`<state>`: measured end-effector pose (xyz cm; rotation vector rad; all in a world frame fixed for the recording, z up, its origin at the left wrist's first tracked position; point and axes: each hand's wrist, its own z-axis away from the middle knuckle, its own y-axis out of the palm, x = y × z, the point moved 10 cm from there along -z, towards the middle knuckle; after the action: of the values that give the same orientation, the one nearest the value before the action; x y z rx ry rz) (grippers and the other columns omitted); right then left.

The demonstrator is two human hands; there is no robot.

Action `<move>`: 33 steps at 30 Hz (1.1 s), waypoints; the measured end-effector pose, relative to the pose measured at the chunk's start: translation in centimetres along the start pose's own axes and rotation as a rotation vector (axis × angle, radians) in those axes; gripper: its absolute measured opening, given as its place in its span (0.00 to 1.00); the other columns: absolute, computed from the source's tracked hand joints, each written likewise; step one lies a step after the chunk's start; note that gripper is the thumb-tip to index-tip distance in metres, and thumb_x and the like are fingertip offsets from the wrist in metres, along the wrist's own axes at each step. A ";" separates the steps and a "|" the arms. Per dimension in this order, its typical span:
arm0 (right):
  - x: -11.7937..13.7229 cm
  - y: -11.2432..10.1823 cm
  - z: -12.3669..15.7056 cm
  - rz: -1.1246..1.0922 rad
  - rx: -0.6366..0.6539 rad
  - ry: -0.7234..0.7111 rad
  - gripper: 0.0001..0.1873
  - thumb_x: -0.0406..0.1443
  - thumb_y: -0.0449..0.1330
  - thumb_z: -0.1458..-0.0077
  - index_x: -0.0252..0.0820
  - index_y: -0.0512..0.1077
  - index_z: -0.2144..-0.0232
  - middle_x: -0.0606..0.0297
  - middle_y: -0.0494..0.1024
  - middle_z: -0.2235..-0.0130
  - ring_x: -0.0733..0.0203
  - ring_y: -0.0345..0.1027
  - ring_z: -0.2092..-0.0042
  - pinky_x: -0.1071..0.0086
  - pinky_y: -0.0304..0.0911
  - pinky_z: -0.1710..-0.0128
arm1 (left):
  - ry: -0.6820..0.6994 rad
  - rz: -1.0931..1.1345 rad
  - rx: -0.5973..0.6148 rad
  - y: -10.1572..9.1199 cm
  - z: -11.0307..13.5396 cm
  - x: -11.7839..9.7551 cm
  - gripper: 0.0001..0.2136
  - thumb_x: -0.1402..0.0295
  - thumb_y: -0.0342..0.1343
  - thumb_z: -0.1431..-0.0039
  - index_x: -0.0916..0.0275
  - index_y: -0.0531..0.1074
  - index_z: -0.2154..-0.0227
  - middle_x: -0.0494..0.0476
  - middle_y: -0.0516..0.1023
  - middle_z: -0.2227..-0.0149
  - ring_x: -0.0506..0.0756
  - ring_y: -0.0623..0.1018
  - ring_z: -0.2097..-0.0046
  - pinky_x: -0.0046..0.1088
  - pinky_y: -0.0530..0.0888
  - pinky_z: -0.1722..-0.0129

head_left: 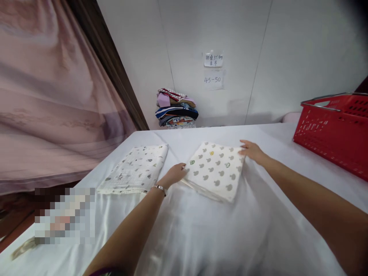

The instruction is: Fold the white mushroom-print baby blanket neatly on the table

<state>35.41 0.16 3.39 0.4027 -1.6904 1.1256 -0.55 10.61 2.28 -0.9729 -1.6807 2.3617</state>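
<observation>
A folded white cloth printed with grey mushroom-like shapes, a few of them green or yellow, lies in front of me on the white table covering. My left hand, with a bracelet at the wrist, pinches its left edge. At the opposite side, my right hand has hold of the right edge near the far corner, one finger stretched out above the cloth. Left of it lies another folded white cloth with small dark prints, close to my left forearm.
A red plastic basket with a metal handle stands at the right. Folded fabrics are piled beyond the far table edge. Pink curtains hang at the left, above a blurred-out item. Paper notes are on the wall.
</observation>
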 end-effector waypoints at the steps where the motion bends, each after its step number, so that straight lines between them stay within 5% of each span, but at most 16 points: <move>1: 0.3 -0.3 -1.3 0.015 -0.027 -0.002 0.37 0.30 0.61 0.59 0.36 0.62 0.43 0.53 0.74 0.52 0.52 0.69 0.53 0.62 0.63 0.52 | -0.005 0.024 0.008 0.8 1.1 -0.5 0.21 0.73 0.49 0.50 0.60 0.68 0.50 0.57 0.77 0.56 0.55 0.76 0.57 0.26 0.70 0.59; 4: 0.0 0.3 -3.0 0.052 -0.052 0.047 0.30 0.30 0.61 0.57 0.32 0.67 0.48 0.49 0.74 0.52 0.47 0.65 0.49 0.57 0.58 0.47 | -0.058 0.133 -0.060 2.6 3.5 -1.4 0.26 0.73 0.50 0.51 0.59 0.63 0.46 0.58 0.76 0.55 0.55 0.76 0.58 0.26 0.70 0.60; 7: -1.3 0.9 -1.5 0.058 -0.062 0.089 0.22 0.33 0.60 0.54 0.34 0.72 0.54 0.50 0.72 0.49 0.48 0.62 0.45 0.58 0.54 0.44 | -0.102 0.245 -0.154 3.2 4.3 -1.1 0.28 0.73 0.52 0.51 0.61 0.60 0.44 0.59 0.73 0.52 0.54 0.75 0.56 0.25 0.70 0.60; 12: -3.5 -1.2 4.3 -0.036 -0.076 0.158 0.23 0.39 0.56 0.47 0.39 0.67 0.48 0.53 0.67 0.44 0.53 0.64 0.46 0.63 0.65 0.53 | -0.079 0.331 -0.185 3.5 4.0 -0.6 0.27 0.73 0.52 0.50 0.61 0.60 0.44 0.57 0.72 0.50 0.52 0.75 0.57 0.24 0.70 0.59; 15: -3.6 -1.9 8.7 -0.116 -0.022 0.206 0.23 0.40 0.55 0.45 0.37 0.66 0.48 0.51 0.73 0.50 0.56 0.72 0.58 0.67 0.70 0.65 | -0.077 0.334 -0.197 3.2 4.1 -0.9 0.27 0.73 0.51 0.49 0.61 0.60 0.44 0.57 0.73 0.51 0.52 0.75 0.58 0.24 0.70 0.59; 20: -2.8 1.2 15.8 -0.300 0.225 0.362 0.37 0.47 0.57 0.46 0.36 0.54 0.40 0.55 0.77 0.66 0.59 0.71 0.74 0.67 0.67 0.77 | -0.151 0.302 -0.179 2.8 4.8 -1.6 0.25 0.70 0.50 0.47 0.60 0.60 0.44 0.57 0.74 0.53 0.54 0.75 0.58 0.26 0.70 0.60; 23: -2.0 1.5 17.1 -0.311 0.227 0.301 0.41 0.45 0.60 0.49 0.38 0.50 0.38 0.59 0.77 0.68 0.60 0.71 0.74 0.67 0.68 0.76 | -0.184 0.309 -0.144 3.5 6.1 -2.2 0.26 0.70 0.51 0.48 0.59 0.59 0.44 0.57 0.75 0.55 0.54 0.76 0.60 0.27 0.70 0.63; 27: -3.5 -0.6 16.8 -0.268 0.123 0.276 0.35 0.40 0.60 0.49 0.39 0.56 0.41 0.59 0.76 0.66 0.61 0.71 0.73 0.67 0.69 0.75 | -0.136 0.358 -0.078 5.5 8.2 -3.0 0.28 0.71 0.52 0.50 0.59 0.58 0.43 0.56 0.75 0.56 0.53 0.76 0.62 0.26 0.71 0.64; 30: -4.0 -2.8 16.8 -0.107 0.031 0.185 0.27 0.40 0.58 0.49 0.40 0.64 0.46 0.57 0.76 0.61 0.58 0.72 0.65 0.68 0.69 0.72 | -0.109 0.291 -0.185 5.2 9.4 -3.1 0.30 0.71 0.53 0.50 0.63 0.56 0.42 0.61 0.68 0.47 0.55 0.75 0.56 0.28 0.71 0.60; 33: -1.3 -4.4 17.5 0.064 -0.092 -0.088 0.18 0.39 0.56 0.48 0.44 0.71 0.54 0.60 0.75 0.55 0.57 0.69 0.55 0.65 0.68 0.62 | 0.087 0.142 -0.408 3.0 10.6 -5.3 0.26 0.70 0.53 0.48 0.63 0.59 0.43 0.63 0.61 0.42 0.58 0.69 0.48 0.33 0.68 0.52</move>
<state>29.23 -16.88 3.65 0.3469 -1.8362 1.0851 -1.15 -1.48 4.05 -1.2715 -2.1733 2.0547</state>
